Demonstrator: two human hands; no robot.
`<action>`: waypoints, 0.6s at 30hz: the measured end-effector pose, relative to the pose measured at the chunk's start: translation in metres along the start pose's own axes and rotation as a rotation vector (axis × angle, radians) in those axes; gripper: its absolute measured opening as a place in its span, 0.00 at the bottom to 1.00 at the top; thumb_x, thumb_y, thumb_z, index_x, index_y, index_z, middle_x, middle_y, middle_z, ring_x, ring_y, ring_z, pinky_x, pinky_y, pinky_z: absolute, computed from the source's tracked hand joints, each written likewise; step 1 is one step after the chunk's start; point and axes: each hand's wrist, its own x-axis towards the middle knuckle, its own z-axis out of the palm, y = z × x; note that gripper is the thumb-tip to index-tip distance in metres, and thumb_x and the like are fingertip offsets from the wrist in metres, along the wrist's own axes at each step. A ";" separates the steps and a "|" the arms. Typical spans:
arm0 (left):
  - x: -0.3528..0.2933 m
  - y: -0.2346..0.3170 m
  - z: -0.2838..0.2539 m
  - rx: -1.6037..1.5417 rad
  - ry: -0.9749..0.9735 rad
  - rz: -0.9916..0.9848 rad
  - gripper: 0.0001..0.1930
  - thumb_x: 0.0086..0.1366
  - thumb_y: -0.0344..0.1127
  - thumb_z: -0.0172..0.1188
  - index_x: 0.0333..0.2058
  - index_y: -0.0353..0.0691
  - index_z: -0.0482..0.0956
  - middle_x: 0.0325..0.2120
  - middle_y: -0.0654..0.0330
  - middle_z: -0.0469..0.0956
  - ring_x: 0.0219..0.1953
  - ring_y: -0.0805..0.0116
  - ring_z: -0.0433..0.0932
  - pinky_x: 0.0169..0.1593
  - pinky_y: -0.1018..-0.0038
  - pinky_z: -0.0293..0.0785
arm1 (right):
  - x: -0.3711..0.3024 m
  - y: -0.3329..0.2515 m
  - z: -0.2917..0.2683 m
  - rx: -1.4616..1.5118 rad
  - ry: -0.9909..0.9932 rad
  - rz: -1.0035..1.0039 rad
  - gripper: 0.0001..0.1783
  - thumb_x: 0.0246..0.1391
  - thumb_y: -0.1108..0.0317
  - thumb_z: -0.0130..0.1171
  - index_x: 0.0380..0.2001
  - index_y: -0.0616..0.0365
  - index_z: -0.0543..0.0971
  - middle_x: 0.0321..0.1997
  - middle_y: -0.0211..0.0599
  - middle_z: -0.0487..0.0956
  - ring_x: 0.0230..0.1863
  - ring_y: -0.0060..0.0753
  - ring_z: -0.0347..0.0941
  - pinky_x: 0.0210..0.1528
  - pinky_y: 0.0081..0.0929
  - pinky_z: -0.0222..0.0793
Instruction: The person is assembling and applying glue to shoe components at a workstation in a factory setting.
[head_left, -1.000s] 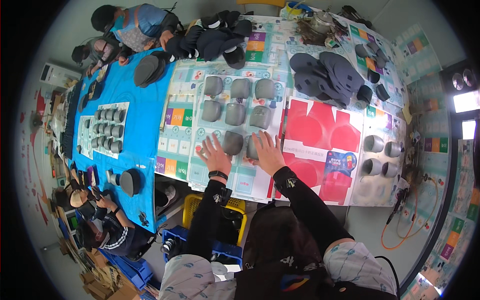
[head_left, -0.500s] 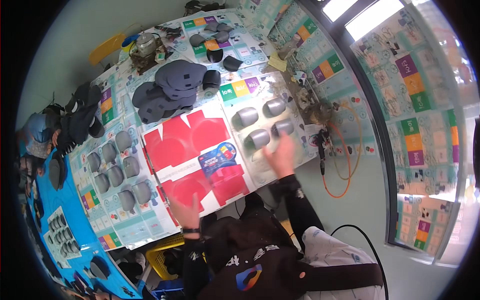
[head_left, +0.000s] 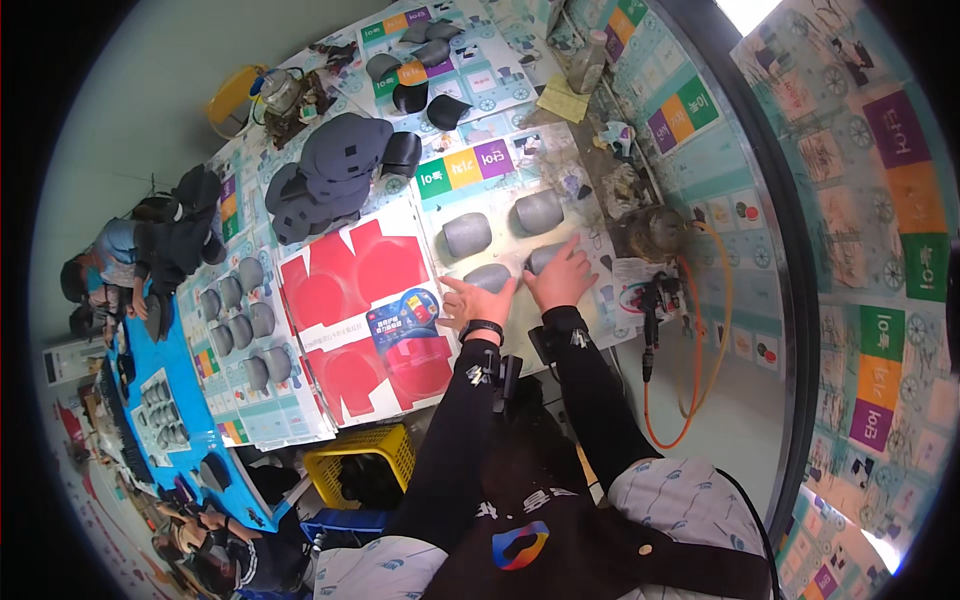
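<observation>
Four curved grey cap brims lie two by two on the pale board (head_left: 425, 210) in front of me. My left hand (head_left: 482, 306) is at the near left brim (head_left: 487, 276), thumb and fingers spread to either side of its near edge. My right hand (head_left: 558, 281) reaches the near right brim (head_left: 541, 257), its fingers apart and partly covering it. Behind these, the far left brim (head_left: 467, 235) and the far right brim (head_left: 539, 211) rest untouched. Whether either hand presses on its brim, I cannot tell.
Red printed card (head_left: 345, 285) lies left of the board, with stacked dark caps (head_left: 335, 165) behind it. Several more grey brims (head_left: 240, 330) sit farther left. An orange hose (head_left: 690, 400) hangs at the right. A yellow basket (head_left: 395, 445) stands below. Other people (head_left: 235, 550) work at a blue table.
My left hand has moved right from the red card to the near left brim. My right hand stays around the near right brim. The view has shifted slightly.
</observation>
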 end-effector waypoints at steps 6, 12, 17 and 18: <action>0.000 0.023 0.021 0.099 0.070 -0.036 0.73 0.44 0.74 0.69 0.72 0.27 0.39 0.60 0.39 0.67 0.64 0.46 0.68 0.71 0.36 0.46 | 0.003 0.020 -0.006 0.215 -0.046 -0.017 0.67 0.37 0.45 0.77 0.72 0.67 0.50 0.53 0.51 0.70 0.56 0.55 0.68 0.60 0.58 0.63; 0.009 0.030 0.032 0.242 0.095 -0.033 0.71 0.45 0.69 0.72 0.72 0.27 0.40 0.56 0.45 0.69 0.60 0.49 0.70 0.70 0.32 0.44 | -0.028 0.072 -0.053 0.393 0.140 -0.039 0.66 0.36 0.50 0.76 0.72 0.66 0.51 0.58 0.56 0.70 0.57 0.58 0.69 0.61 0.55 0.62; 0.004 0.018 -0.002 0.193 0.161 0.036 0.69 0.46 0.64 0.72 0.72 0.26 0.40 0.55 0.44 0.69 0.60 0.49 0.70 0.70 0.31 0.43 | -0.045 0.103 -0.079 0.333 0.217 0.027 0.67 0.35 0.50 0.78 0.73 0.65 0.50 0.59 0.57 0.71 0.59 0.58 0.69 0.63 0.55 0.62; -0.001 0.007 -0.020 0.165 0.213 0.092 0.68 0.47 0.62 0.72 0.72 0.25 0.41 0.56 0.44 0.69 0.60 0.49 0.69 0.70 0.30 0.43 | -0.050 0.108 -0.078 0.333 0.212 0.024 0.67 0.35 0.50 0.78 0.73 0.65 0.50 0.59 0.57 0.71 0.59 0.58 0.69 0.63 0.55 0.62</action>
